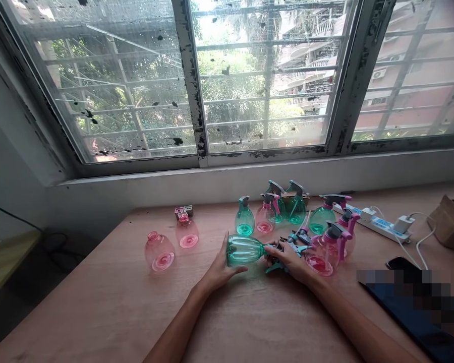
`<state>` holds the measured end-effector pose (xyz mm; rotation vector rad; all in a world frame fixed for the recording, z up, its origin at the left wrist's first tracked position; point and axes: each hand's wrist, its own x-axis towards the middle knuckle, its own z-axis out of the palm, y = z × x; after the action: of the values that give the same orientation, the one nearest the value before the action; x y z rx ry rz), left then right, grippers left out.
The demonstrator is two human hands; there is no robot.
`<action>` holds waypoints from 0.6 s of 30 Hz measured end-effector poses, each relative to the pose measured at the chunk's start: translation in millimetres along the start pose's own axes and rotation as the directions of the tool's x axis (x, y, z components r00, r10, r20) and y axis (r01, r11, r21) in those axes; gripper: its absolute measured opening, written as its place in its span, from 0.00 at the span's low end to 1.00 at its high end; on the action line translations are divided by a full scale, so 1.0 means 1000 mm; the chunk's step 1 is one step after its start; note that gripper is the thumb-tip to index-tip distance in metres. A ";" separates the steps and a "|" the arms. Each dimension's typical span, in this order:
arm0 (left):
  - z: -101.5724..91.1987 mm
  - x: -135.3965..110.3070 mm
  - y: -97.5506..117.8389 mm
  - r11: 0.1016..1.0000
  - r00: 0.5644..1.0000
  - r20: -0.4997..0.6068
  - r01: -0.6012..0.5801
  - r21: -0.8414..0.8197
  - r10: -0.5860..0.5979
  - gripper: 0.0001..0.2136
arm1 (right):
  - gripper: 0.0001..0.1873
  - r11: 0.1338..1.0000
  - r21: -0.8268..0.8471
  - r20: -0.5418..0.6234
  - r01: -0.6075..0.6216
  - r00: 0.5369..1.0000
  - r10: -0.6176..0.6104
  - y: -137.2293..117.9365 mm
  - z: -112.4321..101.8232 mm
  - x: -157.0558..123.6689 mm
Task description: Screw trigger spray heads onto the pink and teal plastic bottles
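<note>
A green transparent spray bottle [245, 250] lies sideways above the table between my two hands. My left hand [221, 267] cups its base, with fingers up behind the bottom and the thumb stretched out below. At the other end, my right hand [285, 256] pinches the neck, where the bottle's top is partly hidden by the fingers. Under and behind that hand sit several loose trigger spray heads [300, 236] in teal and dark grey. Just right of it stands a pink spray bottle [323, 254] with a grey and pink trigger head.
Two pink bottles without heads [159, 253] stand at the left, near small dark boxes [183, 210]. Several headed bottles, including a green one [244, 219], line the back. Rightward are a power strip [389, 228], cables, a phone [404, 267], a dark flat device [404, 315] and a cardboard box [452, 224].
</note>
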<state>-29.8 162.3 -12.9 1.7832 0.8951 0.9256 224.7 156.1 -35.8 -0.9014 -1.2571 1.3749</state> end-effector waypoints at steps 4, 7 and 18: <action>0.000 0.000 0.008 0.999 0.999 0.046 -0.026 -0.024 0.027 0.41 | 0.18 1.000 -0.003 0.007 0.003 1.000 -0.003 0.000 0.000 0.000; 0.000 0.001 0.011 0.998 0.996 0.062 -0.055 -0.034 0.057 0.34 | 0.18 1.000 -0.004 0.003 0.003 1.000 -0.003 0.001 -0.001 0.000; 0.002 0.002 0.003 0.999 0.999 0.011 -0.031 -0.016 0.031 0.45 | 0.17 1.000 0.002 -0.008 -0.001 1.000 0.001 -0.003 0.000 -0.002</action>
<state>-26.8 162.6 -10.4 1.7915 0.8528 0.9387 225.8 153.7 -33.0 -0.9058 -1.2491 1.3722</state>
